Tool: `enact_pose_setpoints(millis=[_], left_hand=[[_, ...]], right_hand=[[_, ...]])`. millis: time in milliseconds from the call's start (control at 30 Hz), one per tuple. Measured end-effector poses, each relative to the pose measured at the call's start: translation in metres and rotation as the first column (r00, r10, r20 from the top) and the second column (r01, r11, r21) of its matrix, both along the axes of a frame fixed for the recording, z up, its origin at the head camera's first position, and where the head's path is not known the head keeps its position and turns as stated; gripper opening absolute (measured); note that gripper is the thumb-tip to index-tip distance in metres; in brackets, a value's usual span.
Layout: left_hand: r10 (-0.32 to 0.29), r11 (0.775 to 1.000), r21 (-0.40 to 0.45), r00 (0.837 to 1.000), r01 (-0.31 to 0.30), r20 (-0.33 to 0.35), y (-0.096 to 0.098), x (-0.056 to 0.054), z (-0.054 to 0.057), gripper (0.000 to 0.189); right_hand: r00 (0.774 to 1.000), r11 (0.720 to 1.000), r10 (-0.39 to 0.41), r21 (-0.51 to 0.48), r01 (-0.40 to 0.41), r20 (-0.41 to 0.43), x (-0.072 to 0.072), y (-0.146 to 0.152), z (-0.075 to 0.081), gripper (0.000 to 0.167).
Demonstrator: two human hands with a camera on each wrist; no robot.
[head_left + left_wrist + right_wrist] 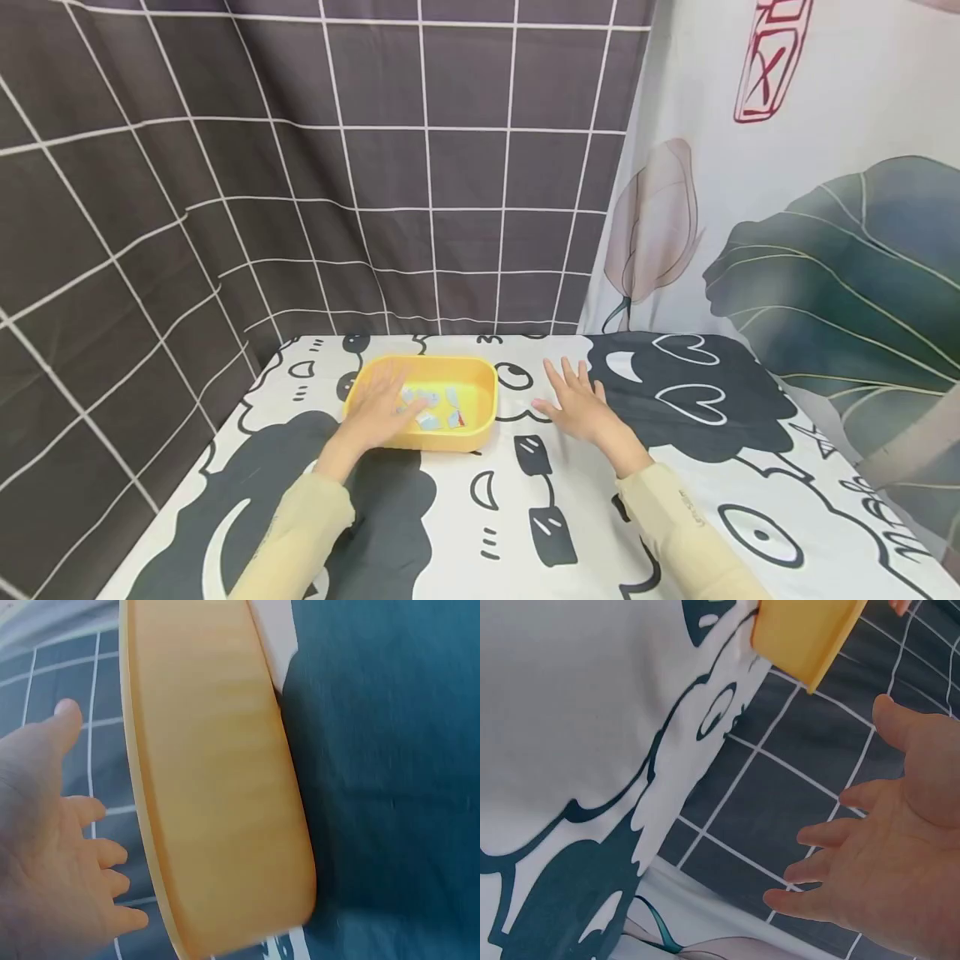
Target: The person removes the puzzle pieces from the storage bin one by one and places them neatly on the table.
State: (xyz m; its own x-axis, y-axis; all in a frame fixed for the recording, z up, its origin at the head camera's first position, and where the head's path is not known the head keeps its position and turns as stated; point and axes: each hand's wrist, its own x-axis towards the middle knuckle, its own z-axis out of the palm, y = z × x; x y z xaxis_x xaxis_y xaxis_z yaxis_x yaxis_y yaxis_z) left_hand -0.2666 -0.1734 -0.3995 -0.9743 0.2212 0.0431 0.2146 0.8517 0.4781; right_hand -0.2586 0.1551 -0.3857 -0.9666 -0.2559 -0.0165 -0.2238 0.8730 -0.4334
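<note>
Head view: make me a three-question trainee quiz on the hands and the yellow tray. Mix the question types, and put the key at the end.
1. Multiple choice. In the head view, which hand overlaps the yellow tray?
A) the left hand
B) the right hand
C) neither

2. True or false: the right hand is gripping the tray's rim.

3. Short answer. What lies inside the tray?

Key:
1. A.
2. False; the right hand is apart from the tray, fingers spread, holding nothing.
3. Several small pale pieces, at least one partly red; they are too small to identify.
</note>
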Motion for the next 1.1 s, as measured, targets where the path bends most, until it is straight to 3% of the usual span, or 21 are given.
enact_pose_setpoints(millis=[167, 300, 500, 633, 800, 1100], left_hand=[[0.066, 0.998, 0.0, 0.998, -0.066, -0.025, -0.024, 0.002, 0.002, 0.076], [0.113, 0.994, -0.005, 0.994, -0.113, -0.006, -0.035, 0.003, 0.001, 0.072], [0.134, 0.991, 0.024, 0.991, -0.135, 0.009, -0.041, 0.003, -0.003, 0.068], [0.143, 0.986, 0.086, 0.989, -0.14, -0.031, -0.046, 0.002, -0.008, 0.06], [0.173, 0.97, 0.182, 0.983, -0.16, -0.058, -0.055, -0.001, -0.015, 0.05], [0.24, 0.949, 0.229, 0.968, -0.218, -0.07, -0.062, -0.008, -0.022, 0.044]], right_hand=[[1.0, 1.0, -0.012, -0.004, 0.012, -0.028, -0.006, -0.003, 0.003, 0.074], [0.999, 1.0, -0.013, -0.009, 0.012, -0.029, -0.008, -0.004, 0.002, 0.072], [0.997, 0.999, -0.019, -0.036, 0.017, -0.07, -0.009, -0.006, -0.002, 0.071], [0.995, 0.998, -0.01, -0.059, 0.004, -0.103, -0.012, -0.01, -0.006, 0.07], [0.993, 0.992, 0.007, -0.124, -0.022, -0.12, -0.019, -0.022, -0.013, 0.067], [0.988, 0.959, 0.031, -0.275, -0.072, -0.15, -0.024, -0.063, -0.02, 0.054]])
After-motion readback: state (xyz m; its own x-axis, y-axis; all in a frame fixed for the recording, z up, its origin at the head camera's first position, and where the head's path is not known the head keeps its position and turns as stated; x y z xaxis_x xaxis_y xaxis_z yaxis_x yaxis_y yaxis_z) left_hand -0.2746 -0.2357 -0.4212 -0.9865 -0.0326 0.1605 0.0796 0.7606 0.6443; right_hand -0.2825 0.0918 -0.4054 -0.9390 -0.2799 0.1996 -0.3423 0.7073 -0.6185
